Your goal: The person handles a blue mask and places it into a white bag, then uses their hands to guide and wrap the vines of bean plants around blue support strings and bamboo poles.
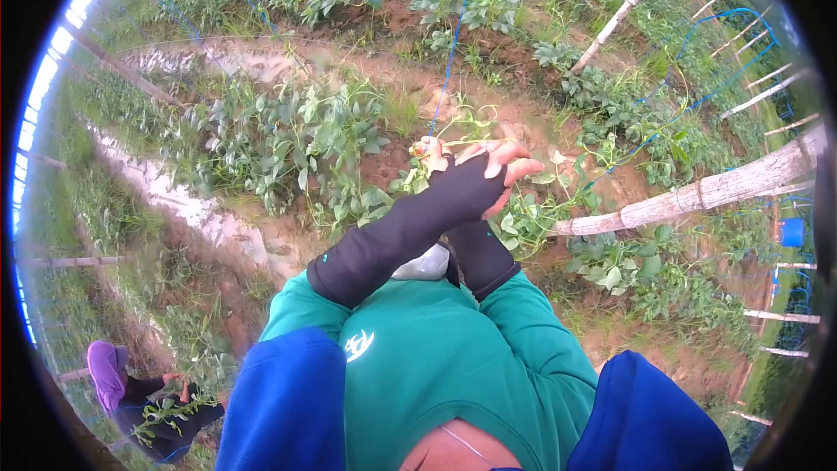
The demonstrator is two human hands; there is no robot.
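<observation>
Both my arms wear black sleeves and meet at the middle of the view over a row of leafy plants. My left hand (499,163) lies on top, its fingers curled around a thin green vine (466,126). My right hand (504,201) sits beneath it and is mostly hidden. Fingertips at the left of the hands pinch the lower end of a blue string (453,44) together with the vine tip. The string runs straight up and away from there. My green shirt and blue trousers fill the bottom.
A pale wooden pole (697,196) slants in from the right, close to my hands. More poles and blue strings stand farther off. Muddy wet furrows (187,205) run between the plant rows. Another person (131,397) crouches at bottom left handling plants. A blue container (792,231) sits at right.
</observation>
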